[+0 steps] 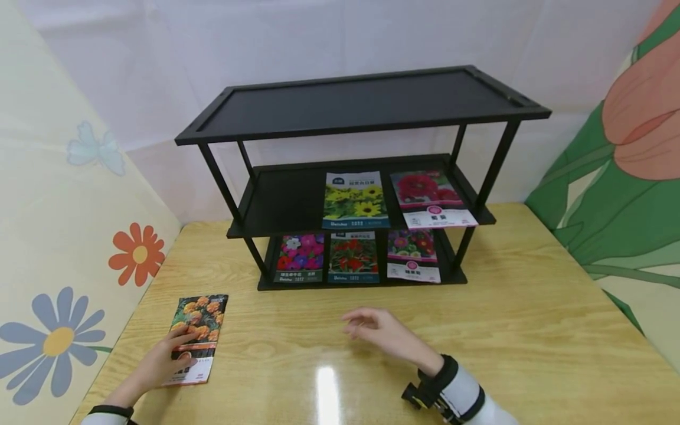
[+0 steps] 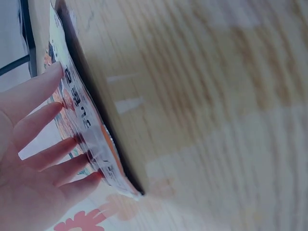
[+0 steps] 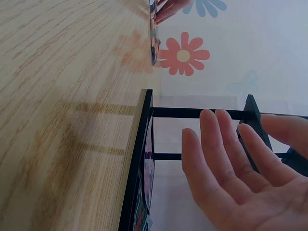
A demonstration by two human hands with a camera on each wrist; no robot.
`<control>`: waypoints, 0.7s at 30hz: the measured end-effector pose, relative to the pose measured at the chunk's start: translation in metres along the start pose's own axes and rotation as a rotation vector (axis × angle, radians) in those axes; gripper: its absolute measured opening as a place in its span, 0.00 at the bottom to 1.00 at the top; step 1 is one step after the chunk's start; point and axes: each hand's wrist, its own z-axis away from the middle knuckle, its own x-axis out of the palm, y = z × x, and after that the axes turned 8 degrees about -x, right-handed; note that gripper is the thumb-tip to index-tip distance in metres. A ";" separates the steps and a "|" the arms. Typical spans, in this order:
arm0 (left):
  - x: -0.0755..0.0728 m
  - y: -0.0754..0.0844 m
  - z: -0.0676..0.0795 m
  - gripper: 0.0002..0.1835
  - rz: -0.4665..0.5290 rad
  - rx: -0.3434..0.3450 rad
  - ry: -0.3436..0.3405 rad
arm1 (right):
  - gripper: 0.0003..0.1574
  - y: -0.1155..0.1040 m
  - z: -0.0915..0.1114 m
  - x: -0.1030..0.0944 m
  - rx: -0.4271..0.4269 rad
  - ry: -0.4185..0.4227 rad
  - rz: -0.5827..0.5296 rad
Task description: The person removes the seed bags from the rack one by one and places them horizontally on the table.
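A seed packet (image 1: 198, 330) with orange marigold-like flowers lies on the wooden table at the left. Over it my left hand (image 1: 169, 358) rests with fingers spread. Seen from the left wrist, the fingertips of that hand (image 2: 48, 159) touch the printed face of the packet (image 2: 86, 122). My right hand (image 1: 383, 332) hovers above the table in front of the black shelf (image 1: 366, 106), holding nothing. Its fingers look loose and partly straight in the right wrist view, with the palm of the hand (image 3: 240, 183) showing and the shelf behind.
On the middle tier sit a yellow-flower packet (image 1: 356, 200) and a pink-flower packet (image 1: 432, 199), the latter overhanging the front edge. Three packets line the bottom tier, among them a red-flower one (image 1: 353, 258). A flower-painted wall (image 1: 79, 236) borders the table at left.
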 end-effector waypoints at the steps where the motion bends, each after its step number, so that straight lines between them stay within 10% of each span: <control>1: 0.000 -0.001 0.000 0.26 0.002 0.010 0.003 | 0.22 0.000 0.000 0.000 0.001 0.001 -0.003; 12: -0.002 -0.006 -0.003 0.24 0.043 0.100 0.045 | 0.22 0.006 -0.001 -0.001 0.030 0.002 -0.021; 21: -0.005 -0.001 -0.003 0.25 0.055 0.006 -0.014 | 0.23 0.005 0.002 0.000 0.053 -0.005 -0.065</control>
